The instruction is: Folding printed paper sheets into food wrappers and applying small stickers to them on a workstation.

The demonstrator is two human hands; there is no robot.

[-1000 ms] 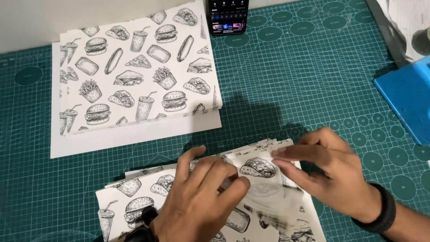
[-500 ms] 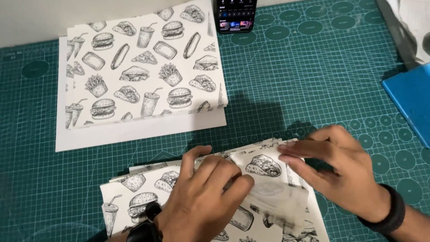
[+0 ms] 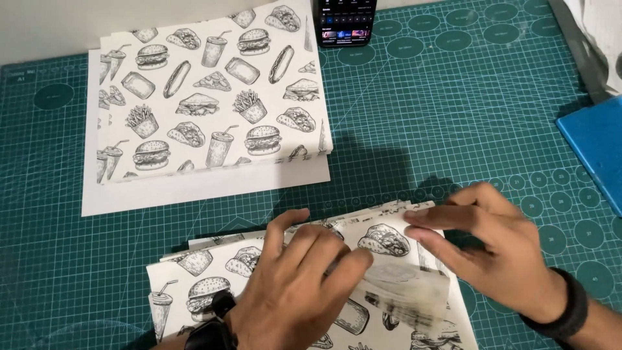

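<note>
Green cutting mat point(image 3: 453, 129) with a printed grid and circles covered the bench, and a pale wall strip ran along the far left edge. At far left on the mat lay a stack point(image 3: 207, 110) of paper printed with black-and-white fast-food drawings, resting on a plain white sheet point(image 3: 194, 191). Near the front edge lay a printed sheet point(image 3: 194, 285) of the same pattern. The left hand point(image 3: 295, 285), with a dark watch at its wrist, pressed flat on that sheet, fingers spread and lying open. A blurred fold point(image 3: 405, 295) of the paper rose just beside its fingertips. The right hand point(image 3: 492, 249), wearing a black wristband point(image 3: 573, 304), held the sheet's far right edge, fingers extended and closed on the paper. A phone point(image 3: 345, 23) with a lit screen lay at the far edge, above the hands. A blue board point(image 3: 596, 149) lay at far right.
</note>
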